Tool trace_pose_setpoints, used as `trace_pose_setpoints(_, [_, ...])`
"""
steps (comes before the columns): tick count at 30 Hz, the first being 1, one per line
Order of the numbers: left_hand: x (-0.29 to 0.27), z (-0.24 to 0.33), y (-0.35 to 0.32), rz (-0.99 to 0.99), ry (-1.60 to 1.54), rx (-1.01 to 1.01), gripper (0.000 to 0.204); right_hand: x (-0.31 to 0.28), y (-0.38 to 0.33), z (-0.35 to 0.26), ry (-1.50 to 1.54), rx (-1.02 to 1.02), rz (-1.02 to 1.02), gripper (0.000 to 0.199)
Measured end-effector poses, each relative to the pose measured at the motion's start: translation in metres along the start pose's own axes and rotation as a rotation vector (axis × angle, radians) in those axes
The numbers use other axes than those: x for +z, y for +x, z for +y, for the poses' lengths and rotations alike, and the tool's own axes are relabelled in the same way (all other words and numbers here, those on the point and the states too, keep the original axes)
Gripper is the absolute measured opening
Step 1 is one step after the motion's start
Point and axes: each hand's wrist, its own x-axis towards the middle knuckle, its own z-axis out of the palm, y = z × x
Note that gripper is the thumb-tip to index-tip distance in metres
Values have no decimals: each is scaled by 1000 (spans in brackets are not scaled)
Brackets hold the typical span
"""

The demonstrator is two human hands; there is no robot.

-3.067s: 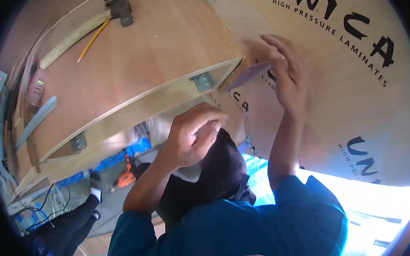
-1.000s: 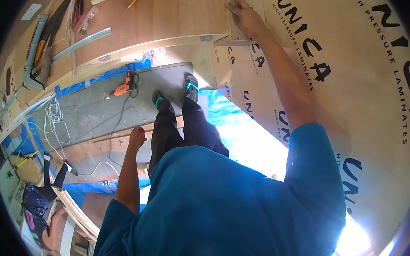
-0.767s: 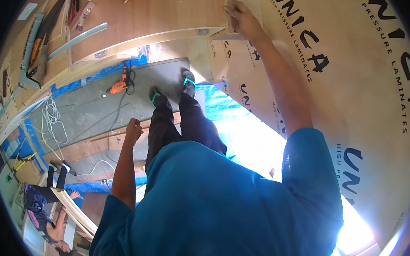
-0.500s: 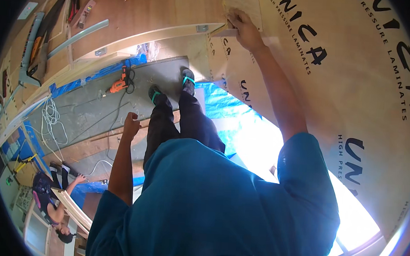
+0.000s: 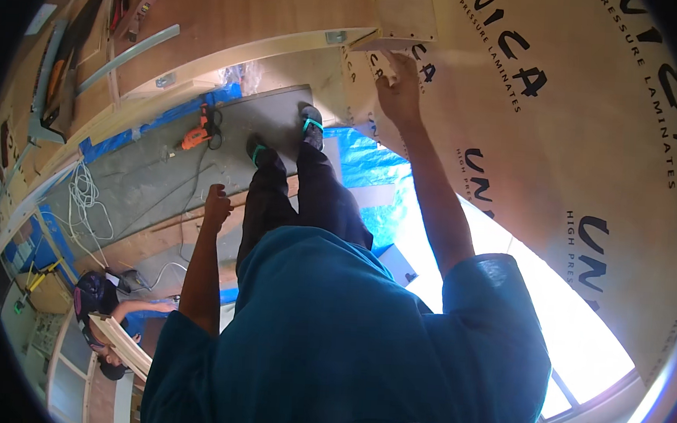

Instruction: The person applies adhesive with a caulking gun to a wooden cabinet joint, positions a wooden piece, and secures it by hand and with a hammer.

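My right hand (image 5: 400, 96) is raised just below the lower edge of a small plywood panel (image 5: 405, 12), at the end of a wooden worktop (image 5: 272, 20). Its index finger stretches up to that edge, with the thumb held apart. Whether the fingertip touches the wood I cannot tell, and I see nothing held. My left hand (image 5: 217, 205) hangs beside my leg, fingers loosely bent with a gap showing and nothing visible in them. A tall brown laminate-covered panel (image 5: 541, 138) stands to the right of my right arm.
An orange power drill (image 5: 199, 134) lies on the grey floor board (image 5: 145, 174) with its cord trailing. White cable (image 5: 86, 198) is coiled at left. A handsaw (image 5: 65, 90) and metal strip (image 5: 132, 59) rest on the worktop. A co-worker (image 5: 104, 306) crouches lower left beside wooden boards (image 5: 121, 346).
My right hand has dropped from the panel's corner to below its edge, its grip loosened. My left hand barely moved. The co-worker has shifted and bent an arm across.
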Motion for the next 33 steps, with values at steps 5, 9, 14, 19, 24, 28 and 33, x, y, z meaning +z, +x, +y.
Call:
trace_pose_setpoints(5, [-7, 8, -6, -83, -32, -104, 45, 16, 4, -21, -186, 85, 60, 61])
trace_pose_setpoints(9, [-16, 14, -7, -50, -49, -113, 46, -12, 37, 5, -347, -124, 65, 64])
trace_pose_setpoints(14, [-17, 16, -11, -18, -127, -147, 46, -20, 52, 25, -163, -228, -44, 64])
trace_pose_setpoints(19, [-10, 1, -15, -49, -152, -188, 44, -11, 58, 13, -360, -244, -56, 67])
trace_pose_setpoints(24, [-8, 2, -18, -54, -171, -186, 43, -2, 51, 1, -460, -165, -106, 63])
trace_pose_setpoints(28, [-10, 8, -19, -46, -135, -168, 44, 0, 41, 0, -620, -214, -223, 61])
trace_pose_setpoints(33, [-7, 7, -16, -38, -121, -163, 44, -23, 21, -19, -264, -43, -353, 57])
